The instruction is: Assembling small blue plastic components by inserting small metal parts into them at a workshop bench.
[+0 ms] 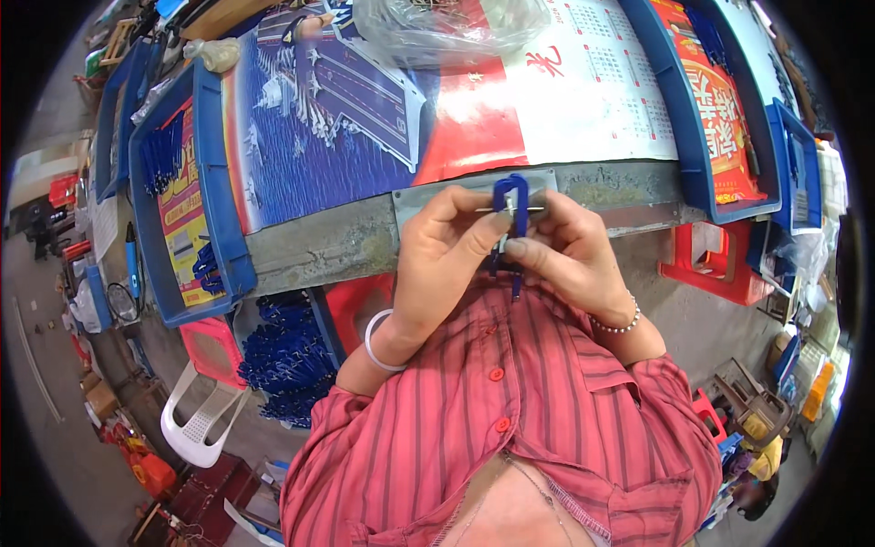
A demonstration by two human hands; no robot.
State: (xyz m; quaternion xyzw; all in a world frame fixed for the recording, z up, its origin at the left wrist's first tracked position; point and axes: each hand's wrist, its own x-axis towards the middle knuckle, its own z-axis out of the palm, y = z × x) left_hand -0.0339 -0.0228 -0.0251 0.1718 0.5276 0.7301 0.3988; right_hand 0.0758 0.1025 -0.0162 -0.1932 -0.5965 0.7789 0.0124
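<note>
In front of my chest, at the table's near edge, a small dark blue part [522, 211] with a rounded loop at its top stands roughly upright between my hands. A thin metal pin and a pale piece show at its middle; its exact kind I cannot tell. My left hand [439, 260] pinches it from the left with thumb and fingertips. From the other side, my right hand [576, 253] closes thumb and fingers on the same part. Fingertips cover much of its lower half. Behind it lies a grey metal plate [412, 202] on the table edge.
A blue tray [239, 246] with blue parts stands at left, another blue tray [697, 182] at right. A clear plastic bag [437, 41] rests on the poster-covered table. Below left, many blue parts [287, 351] fill a bin beside a white chair [208, 427]. A red stool [720, 273] stands at right.
</note>
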